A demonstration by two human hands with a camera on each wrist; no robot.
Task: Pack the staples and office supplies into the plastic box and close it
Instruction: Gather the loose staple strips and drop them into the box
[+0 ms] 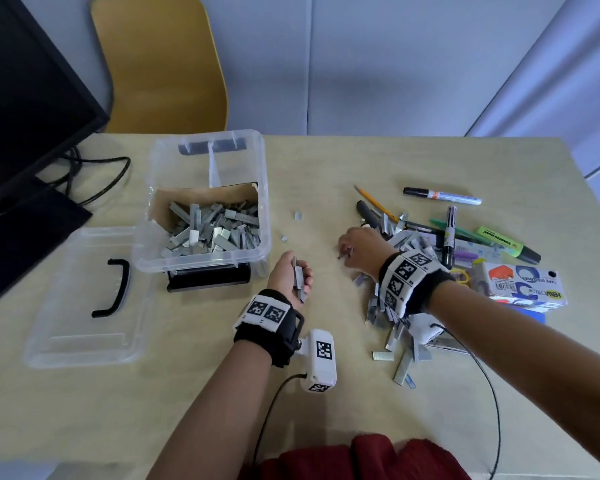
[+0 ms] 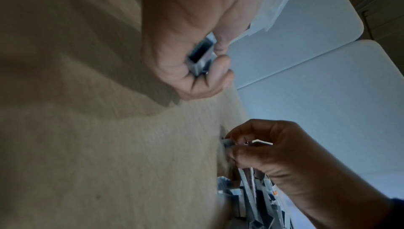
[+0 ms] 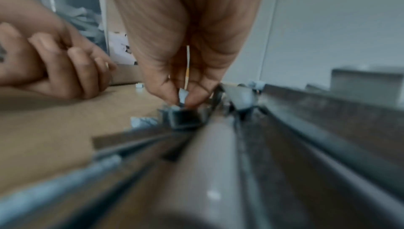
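Left hand: the left hand (image 1: 289,273) rests on the bench (image 1: 326,393) at 4 o'clock of the box, fingers curled round a bundle of staple strips (image 1: 299,282).
Right hand: the right hand (image 1: 359,251) sits at the 9 o'clock edge of the pile, fingertips (image 3: 172,94) pinching a small staple piece (image 3: 183,94) against the bench.
Box: the clear plastic box (image 1: 260,188) stands open at 10 o'clock of the hands, its near half filled with loose staples (image 1: 215,226).
Lid: the clear lid (image 1: 84,299) with a black handle lies flat at 8 o'clock of the box.
Pile: a heap of staple strips (image 1: 395,327), pens and markers lies under and beyond the right wrist.
Writing: a carton (image 1: 523,285) at 3 o'clock of the pile reads "TAPE DISPENSER", upside down; a green highlighter (image 1: 506,244) carries lettering too small to read.
Strays: two small staple bits (image 1: 298,215) lie between box and pile.
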